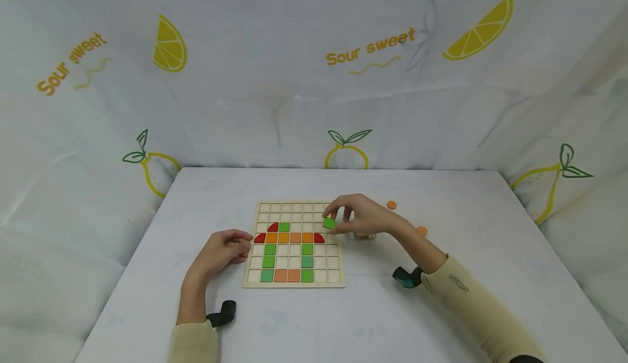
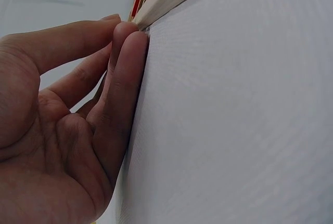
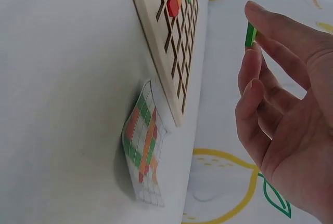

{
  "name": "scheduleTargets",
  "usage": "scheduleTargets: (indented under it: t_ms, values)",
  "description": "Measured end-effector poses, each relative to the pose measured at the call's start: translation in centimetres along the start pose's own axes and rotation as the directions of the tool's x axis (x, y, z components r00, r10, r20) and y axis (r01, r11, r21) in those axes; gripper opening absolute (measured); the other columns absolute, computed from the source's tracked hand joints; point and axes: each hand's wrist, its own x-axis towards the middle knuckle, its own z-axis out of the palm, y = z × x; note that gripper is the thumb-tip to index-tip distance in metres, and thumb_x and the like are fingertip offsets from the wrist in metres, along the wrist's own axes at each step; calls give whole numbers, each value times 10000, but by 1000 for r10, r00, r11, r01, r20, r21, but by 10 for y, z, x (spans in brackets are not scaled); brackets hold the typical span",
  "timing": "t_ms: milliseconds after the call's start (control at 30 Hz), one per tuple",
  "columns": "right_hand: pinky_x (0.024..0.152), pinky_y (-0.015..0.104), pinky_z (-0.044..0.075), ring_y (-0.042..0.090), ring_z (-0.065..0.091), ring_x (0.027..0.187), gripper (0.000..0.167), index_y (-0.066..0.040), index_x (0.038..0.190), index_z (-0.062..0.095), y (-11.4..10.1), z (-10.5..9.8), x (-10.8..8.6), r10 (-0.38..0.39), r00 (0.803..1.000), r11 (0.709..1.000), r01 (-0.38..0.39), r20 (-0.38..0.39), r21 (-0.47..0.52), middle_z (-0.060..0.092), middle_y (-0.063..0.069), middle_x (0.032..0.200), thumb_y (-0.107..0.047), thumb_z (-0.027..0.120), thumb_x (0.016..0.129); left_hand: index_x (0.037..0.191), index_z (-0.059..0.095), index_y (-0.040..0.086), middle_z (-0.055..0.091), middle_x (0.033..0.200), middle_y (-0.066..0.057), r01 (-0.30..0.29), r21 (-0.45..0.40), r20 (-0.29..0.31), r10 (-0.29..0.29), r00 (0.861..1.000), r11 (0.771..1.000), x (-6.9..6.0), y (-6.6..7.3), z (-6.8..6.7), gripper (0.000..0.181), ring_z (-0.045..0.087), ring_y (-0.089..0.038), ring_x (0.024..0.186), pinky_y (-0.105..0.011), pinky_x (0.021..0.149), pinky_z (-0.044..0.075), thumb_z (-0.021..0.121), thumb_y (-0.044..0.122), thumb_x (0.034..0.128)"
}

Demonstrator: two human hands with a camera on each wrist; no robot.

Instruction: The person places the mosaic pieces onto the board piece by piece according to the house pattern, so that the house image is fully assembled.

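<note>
A wooden grid board (image 1: pixel 325 276) lies on the table, holding red quarter-round pieces, an orange row and square tiles in greens and orange. Over its right side, my right hand (image 1: pixel 360 214) pinches a green square tile (image 1: pixel 329 223) between thumb and fingers. The right wrist view shows this tile (image 3: pixel 250 35) edge-on, apart from the board. At the board's left edge rests my left hand (image 1: pixel 221 251), fingers together and only slightly bent. Its fingertips (image 2: pixel 136 39) touch or nearly touch the board's rim in the left wrist view.
A curled card (image 3: pixel 143 146) printed with a coloured grid pattern lies beside the board; my right hand partly hides it in the head view. Two orange round pieces, one far (image 1: pixel 391 205) and one nearer (image 1: pixel 422 231), lie right of it. A lemon-print cloth (image 1: pixel 275 118) hangs behind.
</note>
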Motion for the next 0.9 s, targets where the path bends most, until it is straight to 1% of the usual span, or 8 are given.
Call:
scheduleTargets:
  t_ms: [100, 200, 400, 567, 667, 767, 900]
  values:
    - [720, 301, 579, 171, 661, 789, 373, -154, 1191, 733, 0, 6, 15, -29, 1000, 1000, 29, 3, -4, 703, -10, 1053, -246, 845, 848, 1218, 683, 79, 668, 1022, -90, 4, 2, 0, -4, 1000, 1000, 0, 1, 1, 255, 658, -177, 835, -252, 754, 613, 659, 155, 976]
    - [721, 297, 573, 210, 656, 796, 367, -147, 1191, 733, -1, 11, 28, -33, 999, 999, 33, 18, 1, 702, -5, 1053, -247, 838, 854, 1222, 681, 78, 664, 1023, -92, 7, 3, 0, -7, 1000, 1000, -1, 2, 1, 256, 658, -181, 836, -252, 756, 612, 658, 154, 979]
    - [694, 240, 533, 195, 619, 731, 312, -191, 1147, 738, -2, 23, 51, 13, 998, 1000, -14, 60, 11, 696, 3, 1030, -220, 838, 853, 1225, 679, 69, 661, 1018, -94, -1, 2, 2, 1, 1000, 1000, -3, 4, 0, 262, 656, -178, 831, -252, 750, 612, 660, 152, 977]
    - [686, 240, 514, 161, 591, 719, 277, -202, 1130, 741, -1, 37, 68, 31, 995, 999, -28, 98, -29, 690, -12, 1007, -224, 827, 867, 1215, 684, 68, 663, 1013, -95, 5, -9, 3, -5, 1000, 1000, -3, 2, 0, 255, 660, -178, 830, -250, 742, 611, 660, 130, 969]
    - [684, 247, 496, 151, 593, 757, 270, -222, 1133, 744, -2, 44, 75, 41, 993, 997, -33, 115, -73, 692, -41, 1004, -242, 820, 875, 1218, 680, 59, 660, 1014, -100, 2, -11, 12, -2, 1000, 1000, -3, 2, 0, 259, 661, -175, 834, -250, 742, 611, 652, 116, 967]
    - [692, 260, 485, 162, 595, 816, 272, -225, 1140, 746, -3, 48, 79, 56, 991, 995, -45, 118, -92, 691, -42, 1004, -229, 814, 877, 1212, 683, 58, 658, 1008, -101, 4, -18, 12, -4, 1000, 1000, -2, 2, 0, 257, 660, -175, 833, -250, 740, 611, 653, 111, 963]
    - [717, 255, 487, 177, 591, 872, 275, -201, 1146, 747, -5, 50, 81, 57, 992, 996, -48, 114, -79, 689, -14, 1014, -193, 806, 877, 1212, 685, 69, 659, 1008, -93, 10, -17, 3, -10, 1000, 1000, -2, 3, -1, 254, 659, -178, 837, -249, 746, 612, 653, 117, 965]
